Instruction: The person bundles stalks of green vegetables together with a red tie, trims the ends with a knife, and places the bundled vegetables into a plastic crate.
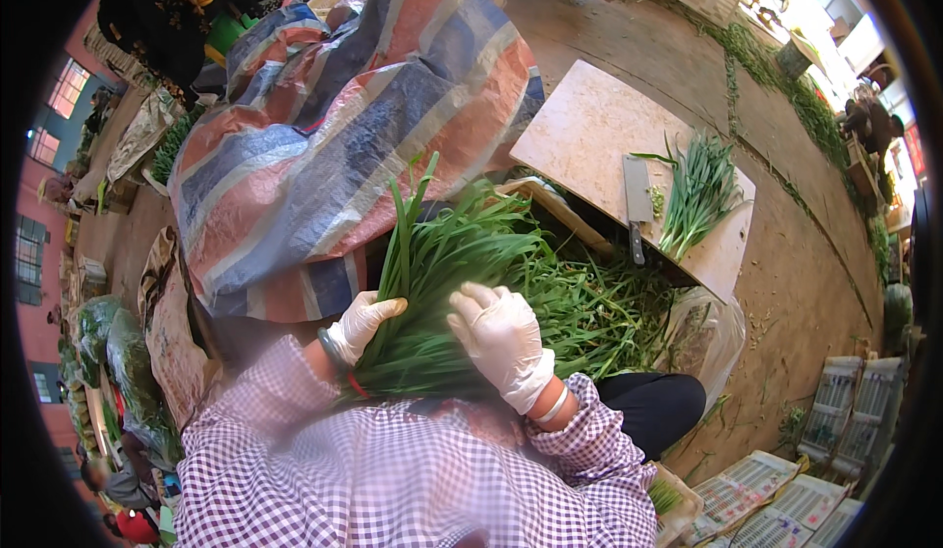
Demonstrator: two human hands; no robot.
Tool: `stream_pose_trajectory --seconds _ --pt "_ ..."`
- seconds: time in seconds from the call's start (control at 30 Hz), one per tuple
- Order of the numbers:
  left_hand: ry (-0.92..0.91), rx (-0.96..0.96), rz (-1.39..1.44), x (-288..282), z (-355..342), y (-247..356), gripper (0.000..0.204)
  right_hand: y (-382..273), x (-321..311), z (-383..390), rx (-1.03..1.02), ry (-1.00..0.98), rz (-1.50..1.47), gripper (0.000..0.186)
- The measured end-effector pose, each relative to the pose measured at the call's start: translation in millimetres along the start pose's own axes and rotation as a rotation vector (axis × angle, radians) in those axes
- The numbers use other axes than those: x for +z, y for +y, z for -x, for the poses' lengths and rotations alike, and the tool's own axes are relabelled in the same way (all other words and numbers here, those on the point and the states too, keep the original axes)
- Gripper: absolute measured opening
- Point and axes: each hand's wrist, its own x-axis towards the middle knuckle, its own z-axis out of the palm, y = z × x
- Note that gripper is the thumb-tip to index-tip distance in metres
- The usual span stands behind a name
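Note:
A large heap of garlic chives (457, 253), long flat green leaves, lies in front of me. My left hand (363, 328), in a whitish glove, is closed round a bunch at the heap's left side, thumb pointing right. Several leaves stick up above that hand. Over the heap's right side is my right hand (503, 344), also gloved, its fingers curled and slightly blurred; whatever is in them is hidden. Looser, tangled chive leaves (599, 317) spread to the right of it.
A striped red, blue and white plastic sheet (344, 136) bulges beyond my hands. At the right, a pale board (580, 126) carries a cleaver (637, 194) and a chive bunch (702, 190). A clear plastic bag (715, 337) sits below it, and pale crates (766, 489) stand at lower right.

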Motion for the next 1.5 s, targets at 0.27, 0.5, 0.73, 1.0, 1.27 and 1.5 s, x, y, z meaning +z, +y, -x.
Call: stream_pose_trajectory --seconds 0.27,0.5,0.73,1.0,1.27,1.5 --pt "-0.053 -0.019 0.082 -2 6 4 0.037 7 9 -16 0.106 -0.137 0.148 0.040" --pt "-0.122 -0.042 0.171 7 8 9 0.037 15 15 -13 0.033 -0.004 0.136 0.025" --pt "0.058 0.078 -0.249 16 7 4 0.038 50 16 7 0.008 -0.079 0.090 0.029" --pt "-0.045 0.374 -0.838 5 23 -8 0.075 155 5 49 0.703 -0.449 0.465 0.026" --pt "0.178 0.604 -1.500 19 39 -18 0.071 13 -63 -21 -0.141 0.181 0.198 0.045" --pt "0.162 0.561 -1.165 -41 78 -21 0.075 -68 43 -28 -0.487 -0.545 0.026 0.095"
